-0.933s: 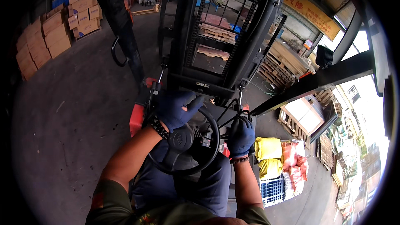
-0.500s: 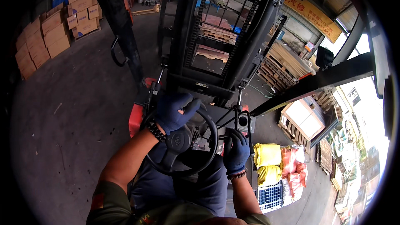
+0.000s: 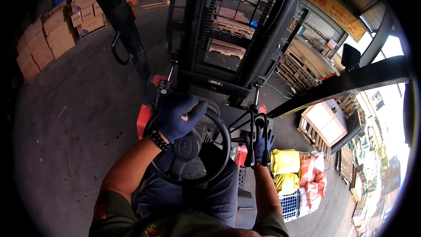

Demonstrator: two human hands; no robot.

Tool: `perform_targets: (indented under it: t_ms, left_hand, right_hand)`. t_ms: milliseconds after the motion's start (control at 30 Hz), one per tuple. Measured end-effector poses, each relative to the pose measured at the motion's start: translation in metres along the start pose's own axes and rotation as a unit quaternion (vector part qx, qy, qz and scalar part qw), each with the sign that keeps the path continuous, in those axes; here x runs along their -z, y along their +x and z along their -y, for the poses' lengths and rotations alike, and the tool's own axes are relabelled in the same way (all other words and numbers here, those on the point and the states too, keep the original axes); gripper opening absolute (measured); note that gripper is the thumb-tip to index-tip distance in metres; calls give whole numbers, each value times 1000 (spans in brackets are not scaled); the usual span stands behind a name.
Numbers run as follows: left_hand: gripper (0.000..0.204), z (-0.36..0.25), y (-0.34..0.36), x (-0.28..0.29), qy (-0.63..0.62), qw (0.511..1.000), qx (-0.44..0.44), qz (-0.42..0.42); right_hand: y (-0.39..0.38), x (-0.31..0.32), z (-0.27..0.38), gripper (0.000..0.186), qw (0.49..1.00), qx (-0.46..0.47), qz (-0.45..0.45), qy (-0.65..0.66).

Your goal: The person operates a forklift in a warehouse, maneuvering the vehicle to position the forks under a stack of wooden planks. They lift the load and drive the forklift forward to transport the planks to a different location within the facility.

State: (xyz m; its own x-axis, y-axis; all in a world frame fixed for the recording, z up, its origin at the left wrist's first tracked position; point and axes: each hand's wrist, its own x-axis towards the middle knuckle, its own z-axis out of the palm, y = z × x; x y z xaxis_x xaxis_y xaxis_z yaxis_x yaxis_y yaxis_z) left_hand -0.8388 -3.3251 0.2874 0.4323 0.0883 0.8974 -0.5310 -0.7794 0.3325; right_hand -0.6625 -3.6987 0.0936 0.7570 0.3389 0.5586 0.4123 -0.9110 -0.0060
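My left hand [image 3: 180, 116], in a dark blue glove, is closed at the upper left part of the black steering wheel [image 3: 226, 149]. Its curled fingers face right, and the grip on the rim is partly covered by the hand itself. My right hand [image 3: 264, 142], gloved in the same blue, reaches past the black control levers [image 3: 251, 145] to the right of the wheel. The levers cover part of it; the fingers that show look stretched forward, with nothing visible in them. My thighs lie under the wheel.
Ahead stands the forklift's black mast [image 3: 215, 81], with stacked wooden pallets [image 3: 232, 28] beyond it. Cardboard boxes [image 3: 57, 30] are piled at the far left. On the right are yellow sacks [image 3: 285, 161], red sacks [image 3: 312, 175] and a white-topped crate [image 3: 324, 123] on a pallet.
My right hand has left the near end of the levers and moved forward and right, behind them. My left hand stays at the wheel, shifted slightly. The view has moved a little.
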Motion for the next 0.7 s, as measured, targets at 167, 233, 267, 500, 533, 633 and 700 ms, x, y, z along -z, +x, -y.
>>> perform_targets:
  t_ms: [167, 233, 267, 500, 533, 633, 700]
  left_hand:
    - [16, -5, -8, 17, 39, 999, 34, 12]
    - [15, -3, -13, 26, 43, 998, 43, 4]
    - [14, -7, -7, 19, 18, 999, 33, -9]
    - [26, -4, -34, 26, 8, 998, 64, 9]
    - [30, -13, -35, 29, -10, 997, 70, -9]
    - [39, -20, -82, 54, -9, 993, 111, -48]
    - [36, -18, -141, 94, 53, 986, 132, -88]
  right_hand:
    - [20, -65, -15, 63, 985, -93, 143, 14]
    - [15, -68, -3, 56, 983, -87, 159, 24]
    - [3, -78, -42, 51, 982, -86, 170, 2]
    - [-80, 26, 33, 46, 997, -45, 62, 18]
    - [-85, 38, 30, 58, 994, -79, 58, 57]
    - [-84, 60, 16, 59, 977, -78, 151, 132]
    - [-95, 86, 19, 58, 978, 61, 198, 28]
